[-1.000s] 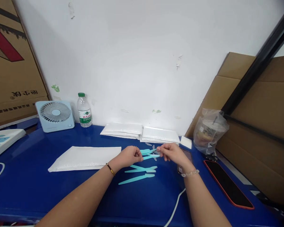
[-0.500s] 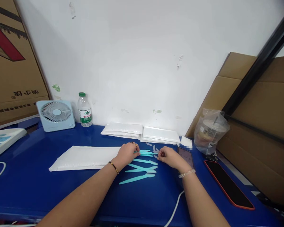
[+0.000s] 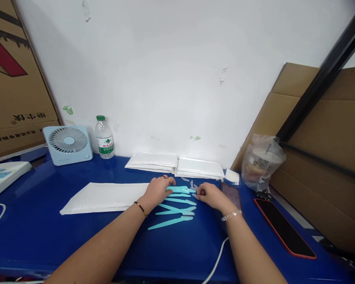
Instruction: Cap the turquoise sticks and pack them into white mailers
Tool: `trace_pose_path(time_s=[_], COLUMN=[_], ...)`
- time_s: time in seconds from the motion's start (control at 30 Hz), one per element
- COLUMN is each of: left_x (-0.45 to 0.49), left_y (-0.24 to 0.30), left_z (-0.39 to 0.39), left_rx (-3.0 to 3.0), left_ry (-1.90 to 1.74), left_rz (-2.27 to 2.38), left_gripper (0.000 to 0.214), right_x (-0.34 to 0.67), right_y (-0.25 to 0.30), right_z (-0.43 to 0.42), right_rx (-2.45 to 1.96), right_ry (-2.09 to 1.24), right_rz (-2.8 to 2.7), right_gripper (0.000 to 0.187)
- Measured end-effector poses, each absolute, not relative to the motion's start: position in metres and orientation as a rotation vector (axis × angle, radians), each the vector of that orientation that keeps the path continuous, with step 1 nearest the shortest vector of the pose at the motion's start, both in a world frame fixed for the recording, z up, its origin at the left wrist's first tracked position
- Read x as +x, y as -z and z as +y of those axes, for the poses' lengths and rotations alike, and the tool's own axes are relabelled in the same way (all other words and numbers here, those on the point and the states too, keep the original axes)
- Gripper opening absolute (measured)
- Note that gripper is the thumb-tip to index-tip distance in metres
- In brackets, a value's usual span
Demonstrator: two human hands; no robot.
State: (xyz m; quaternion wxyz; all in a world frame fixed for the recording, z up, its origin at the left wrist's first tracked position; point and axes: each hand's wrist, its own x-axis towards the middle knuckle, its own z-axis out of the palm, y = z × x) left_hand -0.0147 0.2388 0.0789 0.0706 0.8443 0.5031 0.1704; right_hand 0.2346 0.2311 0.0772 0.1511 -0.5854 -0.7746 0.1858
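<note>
Several turquoise eyebrow razors (image 3: pixel 170 223) lie spread across the blue table. My left hand (image 3: pixel 159 190) is over the handles of the farthest ones, thumb and index finger apart. Its fingertips are close to or touching a razor (image 3: pixel 177 189); contact is hard to make out. To the right, the fingers of my right hand (image 3: pixel 208 194) are pinched together, with a small clear blade cap (image 3: pixel 194 195) at their tips. A few more clear caps (image 3: pixel 192 184) lie just beyond it. Under my left wrist is the edge of a white padded envelope (image 3: pixel 103 196).
Stacked white envelopes (image 3: pixel 199 167) lie along the wall. A blue fan (image 3: pixel 68 145) and a water bottle (image 3: pixel 104 138) stand back left. On the right are a bagged drink cup (image 3: pixel 262 163), a red-edged phone (image 3: pixel 284 228), another phone (image 3: pixel 232 194) and a white cable (image 3: pixel 217 262).
The razor that my left fingers pinched now lies among the others, and those fingers have parted. My right hand stays pinched in nearly the same place. The view has shifted slightly.
</note>
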Motion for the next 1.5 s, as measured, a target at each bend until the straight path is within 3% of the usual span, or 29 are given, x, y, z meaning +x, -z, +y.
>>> trace_pose_path(time_s=[0.77,1.07,1.3,1.5], left_x=[-0.011,-0.012,-0.014,-0.012], left_y=[-0.083,-0.089,-0.081,-0.078], left_z=[0.238,0.225,0.236,0.241], left_rx=[2.468,2.371,2.552,2.535], left_ry=[-0.555,-0.377,-0.493,-0.447], left_rz=[1.395,1.188,1.491,1.545], left_gripper=[0.011,0.017,0.016,0.011], right_x=[0.222,0.229,0.256,0.238], right_y=[-0.083,-0.093,-0.083,-0.075], right_z=[0.228,0.22,0.239,0.242], right_rx=[-1.371,-1.298,-1.64,-1.507], right_ry=[-0.851,-1.168,-0.475,-0.341], right_rz=[-2.09,-2.207,-2.059,-2.175], right_gripper=[0.006,0.012,0.012,0.014])
